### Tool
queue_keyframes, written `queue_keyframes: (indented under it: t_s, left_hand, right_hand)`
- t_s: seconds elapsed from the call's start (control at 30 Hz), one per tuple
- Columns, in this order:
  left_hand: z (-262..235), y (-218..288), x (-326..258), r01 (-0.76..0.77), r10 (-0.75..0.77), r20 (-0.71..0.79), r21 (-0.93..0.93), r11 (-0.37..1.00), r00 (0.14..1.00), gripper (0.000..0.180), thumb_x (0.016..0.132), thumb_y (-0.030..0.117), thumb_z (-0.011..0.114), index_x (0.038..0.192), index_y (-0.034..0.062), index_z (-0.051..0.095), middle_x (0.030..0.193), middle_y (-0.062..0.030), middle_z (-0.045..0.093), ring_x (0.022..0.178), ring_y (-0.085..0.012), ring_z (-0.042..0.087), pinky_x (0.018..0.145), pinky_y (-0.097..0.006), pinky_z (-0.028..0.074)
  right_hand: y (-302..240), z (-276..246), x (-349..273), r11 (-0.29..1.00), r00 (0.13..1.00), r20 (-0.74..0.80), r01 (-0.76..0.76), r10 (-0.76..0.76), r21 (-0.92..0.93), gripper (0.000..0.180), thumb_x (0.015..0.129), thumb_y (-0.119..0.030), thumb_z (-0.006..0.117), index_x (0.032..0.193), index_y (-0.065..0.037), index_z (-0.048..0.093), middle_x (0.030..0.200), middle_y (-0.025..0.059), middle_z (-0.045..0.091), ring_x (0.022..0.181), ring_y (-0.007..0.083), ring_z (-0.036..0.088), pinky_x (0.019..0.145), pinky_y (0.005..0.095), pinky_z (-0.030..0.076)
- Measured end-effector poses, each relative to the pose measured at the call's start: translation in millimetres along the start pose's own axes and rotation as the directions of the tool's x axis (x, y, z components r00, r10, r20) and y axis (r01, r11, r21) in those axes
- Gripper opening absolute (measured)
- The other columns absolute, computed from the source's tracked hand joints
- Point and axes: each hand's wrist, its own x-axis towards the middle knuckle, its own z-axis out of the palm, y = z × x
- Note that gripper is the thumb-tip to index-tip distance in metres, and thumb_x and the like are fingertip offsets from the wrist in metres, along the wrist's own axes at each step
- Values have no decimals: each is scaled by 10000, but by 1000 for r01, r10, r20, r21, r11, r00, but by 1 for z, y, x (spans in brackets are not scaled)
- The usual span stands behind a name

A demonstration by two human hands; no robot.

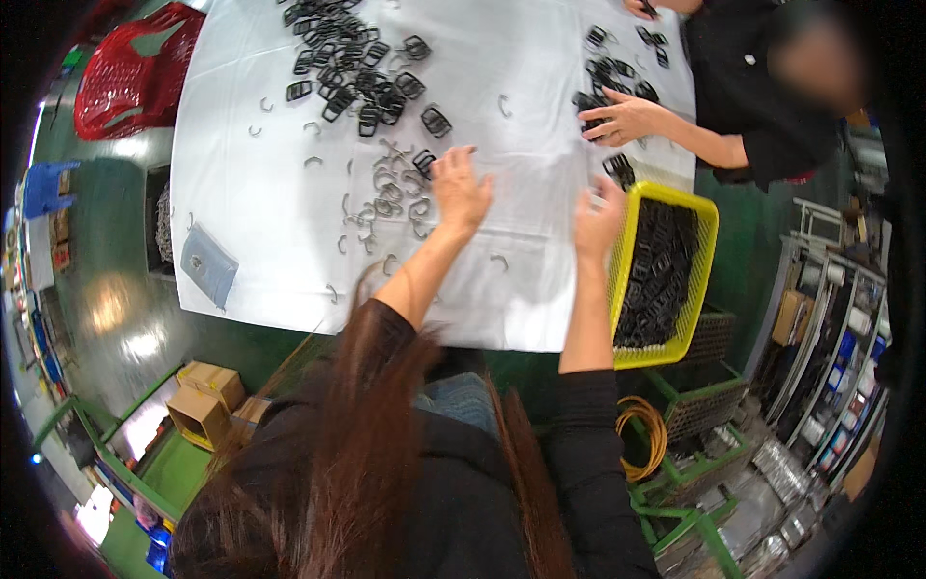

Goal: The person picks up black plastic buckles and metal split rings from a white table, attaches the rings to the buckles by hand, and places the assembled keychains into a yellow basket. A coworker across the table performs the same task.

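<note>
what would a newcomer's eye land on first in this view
Probably the bright yellow basket packed with black parts, at the right side of the white-covered table, by the right hand. Next, the heap of black frame-like pieces toward the far left, with small curved pieces left of the left hand. A glossy red chair stands out at upper left.

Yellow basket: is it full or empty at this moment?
Not empty: in the basket, many black parts hide the bottom. How deep they lie cannot be told.
</note>
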Motion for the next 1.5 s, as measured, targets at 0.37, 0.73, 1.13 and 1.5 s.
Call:
queue_keyframes:
  t_s: [0.37, 0.73, 1.13, 1.5]
  left_hand:
    - [-48, -91, 35, 126, -117, 120, -68, 990, 986, 339, 685, 53, 619, 1010, 48, 522, 900, -117, 581, 883, -299, 533, 775, -390, 417]
    - [-87, -25, 51, -1, 86, 218, -364, 931, 972, 286, 727, 60, 598, 1007, 30, 549, 1146, -119, 493, 1046, -281, 458, 804, -341, 429]
    - [-19, -33, -142, -698, 581, 652, -108, 708, 488, 605, 821, 382, 476, 1353, 211, 242, 1420, -9, 174, 1324, -228, 82, 1045, -513, 17]
    - [11, -87, 34, -413, 291, 314, 465, 783, 904, 548, 861, 317, 388, 1341, 91, 252, 1410, -51, 209, 1324, -205, 100, 1043, -510, 12]
  right_hand:
    - [-96, 200, 32, 949, 850, 511, 46, 127, -312, 317, 676, -206, 679, 956, -113, 564, 893, 84, 575, 850, 277, 561, 728, 397, 442]
    - [-90, 146, -15, -254, 450, 839, -811, 305, 527, 257, 849, -368, 518, 862, -116, 568, 837, 47, 566, 708, 135, 540, 535, 225, 419]
    - [0, -128, -25, 652, 615, -237, -638, 752, 410, 394, 812, -396, 576, 1018, -62, 537, 1017, 55, 531, 812, 150, 489, 557, 260, 390]
    - [66, -163, -98, 669, 857, -322, -516, 403, -535, 400, 832, -248, 546, 1150, -22, 456, 1133, 162, 446, 1034, 310, 446, 866, 411, 373]
